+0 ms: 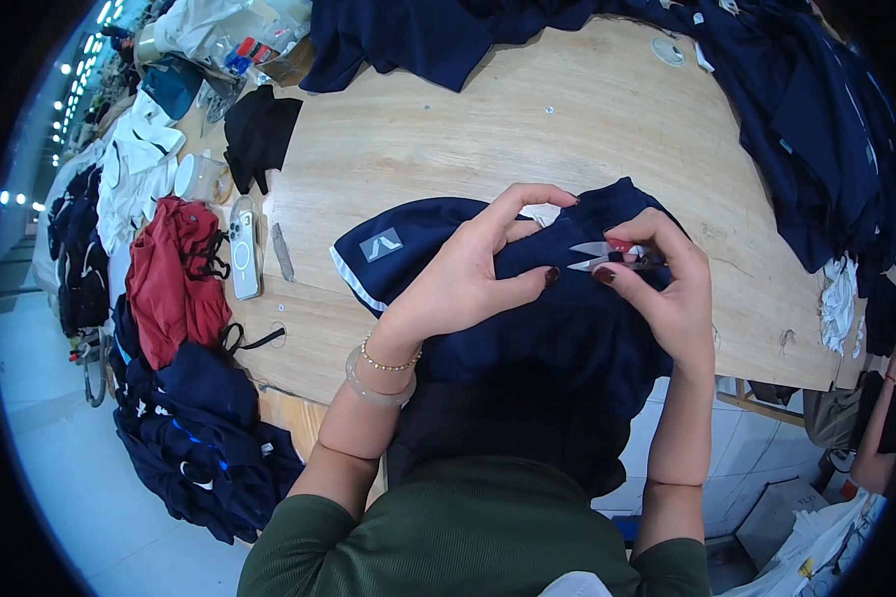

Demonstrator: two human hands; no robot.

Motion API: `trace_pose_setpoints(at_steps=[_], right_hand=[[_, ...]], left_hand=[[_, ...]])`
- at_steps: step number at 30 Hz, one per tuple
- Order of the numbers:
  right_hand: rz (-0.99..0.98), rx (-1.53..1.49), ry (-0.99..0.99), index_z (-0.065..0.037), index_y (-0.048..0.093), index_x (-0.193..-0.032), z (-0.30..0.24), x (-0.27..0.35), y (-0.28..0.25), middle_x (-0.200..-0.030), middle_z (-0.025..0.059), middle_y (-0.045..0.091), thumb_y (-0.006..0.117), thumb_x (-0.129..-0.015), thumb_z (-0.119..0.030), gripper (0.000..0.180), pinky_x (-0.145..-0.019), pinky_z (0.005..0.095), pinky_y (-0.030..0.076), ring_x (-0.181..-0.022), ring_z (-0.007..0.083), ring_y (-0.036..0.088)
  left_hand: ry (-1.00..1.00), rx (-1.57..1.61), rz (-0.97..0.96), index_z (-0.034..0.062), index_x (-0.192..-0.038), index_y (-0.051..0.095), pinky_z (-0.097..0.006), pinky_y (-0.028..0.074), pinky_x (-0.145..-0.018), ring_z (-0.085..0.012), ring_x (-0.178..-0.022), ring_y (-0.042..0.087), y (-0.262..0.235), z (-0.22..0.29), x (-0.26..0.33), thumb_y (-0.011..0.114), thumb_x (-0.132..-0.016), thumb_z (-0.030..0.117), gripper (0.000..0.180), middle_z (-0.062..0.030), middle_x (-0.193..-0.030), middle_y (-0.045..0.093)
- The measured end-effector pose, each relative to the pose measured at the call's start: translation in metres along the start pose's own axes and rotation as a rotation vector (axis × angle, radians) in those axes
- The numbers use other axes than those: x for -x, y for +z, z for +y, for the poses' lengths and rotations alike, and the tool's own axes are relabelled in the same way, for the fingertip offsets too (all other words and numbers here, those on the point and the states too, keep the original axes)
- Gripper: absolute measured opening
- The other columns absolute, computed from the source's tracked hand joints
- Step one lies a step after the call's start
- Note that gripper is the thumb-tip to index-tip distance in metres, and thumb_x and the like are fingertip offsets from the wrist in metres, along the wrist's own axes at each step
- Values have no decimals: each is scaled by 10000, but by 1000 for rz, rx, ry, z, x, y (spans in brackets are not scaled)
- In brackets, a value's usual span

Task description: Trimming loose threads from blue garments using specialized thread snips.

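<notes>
A navy garment (528,328) lies at the near edge of the wooden counter (448,129), draped partly over the edge toward the person. The left hand (468,274) pinches a fold of its fabric beside a small white tag (542,213), grip closed on the cloth. The right hand (667,289) has its grip closed around a pair of small thread snips (602,256), blades pointing left at the pinched fold. Judging by this, the trimming of this piece is underway and not finished; whether a thread is already cut cannot be told. A heap of navy garments (816,109) fills the right and far side of the counter, and another pile (194,438) hangs at the left edge with a red garment (174,274), so much work seems to remain, though which heap is done is unclear. As for labels: a grey square patch with a pale emblem (381,245) sits on the garment's left part, above a white trim stripe (353,284). A phone (244,249) in a clear case lies left of it.
</notes>
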State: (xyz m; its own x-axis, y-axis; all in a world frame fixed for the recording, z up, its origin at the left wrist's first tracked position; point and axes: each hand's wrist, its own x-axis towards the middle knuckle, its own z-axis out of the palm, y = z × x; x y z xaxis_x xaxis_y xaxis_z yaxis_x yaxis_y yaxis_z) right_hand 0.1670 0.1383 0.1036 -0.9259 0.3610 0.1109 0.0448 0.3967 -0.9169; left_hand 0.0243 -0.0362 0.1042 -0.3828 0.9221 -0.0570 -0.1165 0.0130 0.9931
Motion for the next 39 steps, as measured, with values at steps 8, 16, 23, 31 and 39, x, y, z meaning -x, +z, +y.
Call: trace_pose_setpoints(at_steps=[8, 16, 23, 31, 39], right_hand=[[360, -680, 56, -16, 637, -1041, 16, -1, -10, -950, 21, 608, 668, -875, -89, 184, -771, 182, 434, -768, 43, 492], [37, 143, -290, -18, 654, -918, 6, -2, 26, -825, 21, 641, 682, -839, 27, 95, -646, 195, 441, -735, 59, 570], [459, -321, 98, 11, 617, -944, 6, -3, 21, -816, -4, 580, 651, -921, -49, 73, -683, 174, 431, -734, 45, 506], [464, -290, 138, 21, 666, -999, -3, 17, 53, -834, -1, 646, 653, -885, 33, 116, -691, 171, 436, -760, 29, 539], [500, -62, 138, 27, 642, -918, -11, 6, 65, -742, 73, 635, 659, -832, 75, 100, -585, 213, 443, -657, 66, 553]], left_hand=[[-3, 57, 4, -28, -1376, 401, -229, 494, -843, -99, -981, 579, -4, -7, -1, 583, -828, -88, 581, -108, -1279, 518], [36, 19, 31, -32, -1372, 387, -224, 503, -862, -93, -967, 596, -1, -9, -4, 601, -866, -52, 550, -115, -1124, 617], [69, 92, 175, -11, -1385, 379, -234, 499, -893, -121, -995, 606, 4, -15, -1, 660, -844, -77, 614, -128, -1113, 634], [188, -178, 390, 2, -1364, 419, -229, 474, -878, -97, -945, 578, 25, -22, -2, 668, -816, -89, 609, -77, -1160, 586], [408, -514, 485, 26, -1310, 499, -228, 437, -705, -105, -742, 476, 40, -29, -4, 666, -784, -94, 565, -68, -1009, 575]])
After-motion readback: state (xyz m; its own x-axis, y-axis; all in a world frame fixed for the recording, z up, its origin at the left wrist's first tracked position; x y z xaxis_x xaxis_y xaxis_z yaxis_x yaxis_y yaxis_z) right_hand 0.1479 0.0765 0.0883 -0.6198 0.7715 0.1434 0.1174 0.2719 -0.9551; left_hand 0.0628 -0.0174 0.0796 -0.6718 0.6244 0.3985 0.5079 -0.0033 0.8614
